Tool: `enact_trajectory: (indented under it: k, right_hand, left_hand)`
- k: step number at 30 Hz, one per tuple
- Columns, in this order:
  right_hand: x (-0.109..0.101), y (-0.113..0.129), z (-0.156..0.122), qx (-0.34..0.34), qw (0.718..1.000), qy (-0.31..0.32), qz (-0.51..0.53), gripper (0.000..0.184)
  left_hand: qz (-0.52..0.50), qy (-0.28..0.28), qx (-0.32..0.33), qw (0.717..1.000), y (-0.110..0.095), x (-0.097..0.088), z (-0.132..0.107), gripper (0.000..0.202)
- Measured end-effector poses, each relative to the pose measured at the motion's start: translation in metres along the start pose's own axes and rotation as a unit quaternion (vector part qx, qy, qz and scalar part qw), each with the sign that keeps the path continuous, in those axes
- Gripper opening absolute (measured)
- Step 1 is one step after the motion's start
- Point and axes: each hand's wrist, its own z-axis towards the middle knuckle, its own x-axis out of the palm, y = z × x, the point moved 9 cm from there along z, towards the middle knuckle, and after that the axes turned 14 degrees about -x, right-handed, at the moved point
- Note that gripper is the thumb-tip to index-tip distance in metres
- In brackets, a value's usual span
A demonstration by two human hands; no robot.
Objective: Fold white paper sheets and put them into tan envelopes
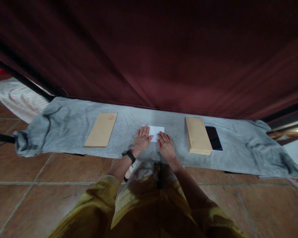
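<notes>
A small white sheet of paper lies on a grey cloth spread over the floor. My left hand rests flat on the paper's left part, fingers stretched out, a black band on its wrist. My right hand lies flat on the paper's lower right edge, fingers also extended. To the left lies a single brown envelope. A stack of brown envelopes sits to the right.
A dark phone lies beside the envelope stack on its right. A dark red curtain hangs along the cloth's far edge. Brown floor tiles surround the cloth. A striped fabric lies at the far left.
</notes>
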Motion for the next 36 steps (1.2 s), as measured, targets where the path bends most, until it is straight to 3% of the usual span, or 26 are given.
enact_trajectory:
  k: [8, 13, 17, 21, 27, 36]
  right_hand:
    - [0.002, -0.001, -0.001, 0.003, 1.000, 0.000, -0.006, 0.045]
    - [0.003, -0.002, -0.001, 0.007, 1.000, -0.003, -0.005, 0.045]
    - [0.004, -0.002, -0.001, 0.003, 1.000, 0.005, -0.003, 0.045]
    - [0.003, -0.001, -0.001, 0.001, 1.000, 0.006, 0.000, 0.046]
    - [0.003, 0.000, -0.001, 0.000, 1.000, 0.005, 0.001, 0.046]
    - [0.001, 0.015, 0.005, -0.048, 0.999, 0.005, 0.010, 0.046]
  left_hand:
    - [0.002, -0.009, -0.016, 1.000, 0.027, -0.005, 0.004, 0.062]
    - [-0.011, -0.029, -0.015, 0.999, 0.034, -0.017, 0.000, 0.060]
    - [-0.022, -0.056, 0.059, 0.996, 0.011, -0.025, -0.023, 0.058]
    - [-0.006, -0.034, 0.163, 0.986, -0.016, -0.017, -0.052, 0.055]
    - [0.019, -0.008, 0.170, 0.985, -0.016, -0.003, -0.057, 0.055]
    - [0.040, -0.047, 0.188, 0.980, -0.018, -0.004, -0.058, 0.052]
